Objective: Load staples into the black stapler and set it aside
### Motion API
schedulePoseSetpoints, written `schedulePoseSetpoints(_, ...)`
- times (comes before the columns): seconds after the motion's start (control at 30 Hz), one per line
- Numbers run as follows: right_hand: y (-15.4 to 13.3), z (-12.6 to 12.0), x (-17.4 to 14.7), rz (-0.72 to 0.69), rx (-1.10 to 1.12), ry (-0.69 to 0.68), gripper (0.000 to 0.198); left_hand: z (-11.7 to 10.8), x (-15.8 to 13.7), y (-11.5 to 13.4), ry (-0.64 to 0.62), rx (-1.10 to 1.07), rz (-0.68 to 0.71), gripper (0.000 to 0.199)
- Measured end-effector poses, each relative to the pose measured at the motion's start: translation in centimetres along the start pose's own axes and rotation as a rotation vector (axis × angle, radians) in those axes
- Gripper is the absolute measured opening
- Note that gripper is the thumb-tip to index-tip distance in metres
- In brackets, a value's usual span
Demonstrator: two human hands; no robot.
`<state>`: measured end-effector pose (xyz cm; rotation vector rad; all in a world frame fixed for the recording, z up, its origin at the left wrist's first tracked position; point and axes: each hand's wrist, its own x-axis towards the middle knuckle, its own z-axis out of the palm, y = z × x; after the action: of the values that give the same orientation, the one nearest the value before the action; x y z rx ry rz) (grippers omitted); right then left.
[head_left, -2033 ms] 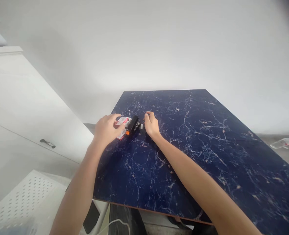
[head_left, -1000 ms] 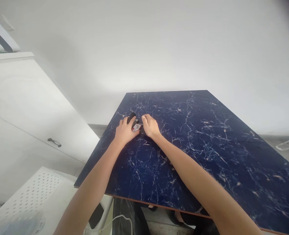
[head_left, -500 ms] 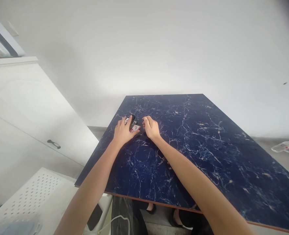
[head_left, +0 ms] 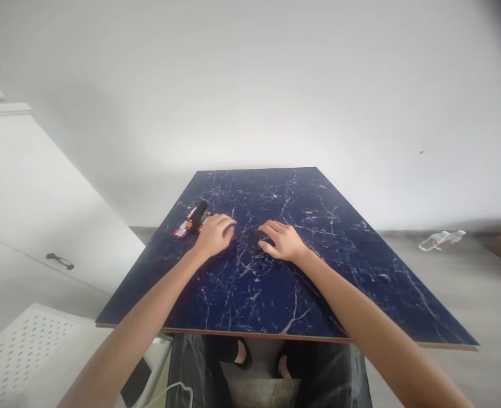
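My left hand [head_left: 215, 234] rests over the left middle of the dark blue, marble-patterned table [head_left: 271, 294], its thumb and fingers curved apart with nothing seen between them. Just left of its wrist and fingers lies a black oblong object [head_left: 198, 215], too small to name for certain. Under and around that sit red-and-white flat packets [head_left: 181, 229], partly hidden by the hand. Facing the left hand across a small gap, my right hand [head_left: 283, 240] hovers at or touches the table top, with thumb and fingers parted and nothing visible in them.
To the left stand a white cabinet [head_left: 25, 187] with a dark handle [head_left: 60, 261] and a white perforated surface [head_left: 25, 345]. A white cable [head_left: 178, 386] hangs by the near edge. Clear plastic bottles [head_left: 441, 239] lie on the floor at right.
My left hand has let go of the black object and packets, which now lie left of it. Both hands have opened. The camera view has shifted to the right.
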<state>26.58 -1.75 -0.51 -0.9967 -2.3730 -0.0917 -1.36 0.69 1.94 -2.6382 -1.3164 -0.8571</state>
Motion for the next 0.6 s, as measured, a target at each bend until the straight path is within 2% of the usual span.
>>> schedulePoseSetpoints(0.13,0.0,-0.8,-0.3,0.032,0.11,0.133,0.048,3.1,2.6,5.8,-0.121,-0.145,0.092,0.028)
schedulePoseSetpoints(0.23,-0.5,-1.4,0.0,0.004,0.174,0.161,0.051,4.5,3.2,8.2,-0.197,-0.225,0.144,0.028)
schedulePoseSetpoints(0.4,-0.7,-0.9,0.5,-0.089,0.257,0.015,0.052,5.6,2.4,8.7,-0.34,-0.192,0.301,0.035)
schedulePoseSetpoints(0.6,-1.0,0.0,0.3,-0.083,0.299,-0.061,0.063,5.4,1.9,8.4,-0.372,-0.158,0.28,0.035)
